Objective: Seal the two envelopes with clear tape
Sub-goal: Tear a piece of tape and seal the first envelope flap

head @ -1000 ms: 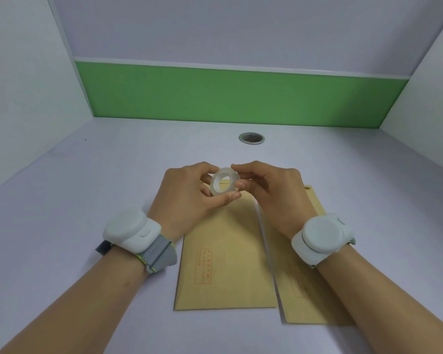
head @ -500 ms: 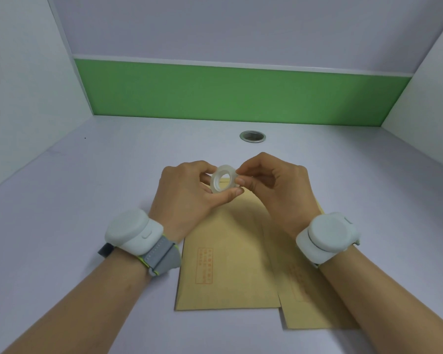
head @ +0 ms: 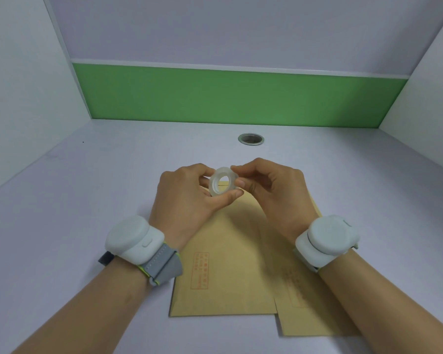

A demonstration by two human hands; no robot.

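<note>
A small roll of clear tape (head: pixel 222 183) is held above the desk between both hands. My left hand (head: pixel 187 200) grips it from the left, thumb under the roll and fingers curled behind it. My right hand (head: pixel 271 192) pinches the roll's upper right edge with thumb and fingertips. Below them two tan envelopes lie side by side on the desk: the left envelope (head: pixel 228 272) with a red printed box, and the right envelope (head: pixel 304 310), partly under my right forearm. The far ends of both envelopes are hidden by my hands.
The pale desk (head: pixel 87 200) is boxed in by white side walls and a green back panel (head: pixel 228 98). A round metal cable hole (head: pixel 251 139) sits in the desk beyond my hands. White wrist devices are strapped on both wrists.
Both hands with the tape roll have lifted slightly away from me. My right fingers have shifted along the roll's upper edge. The envelopes have not moved.
</note>
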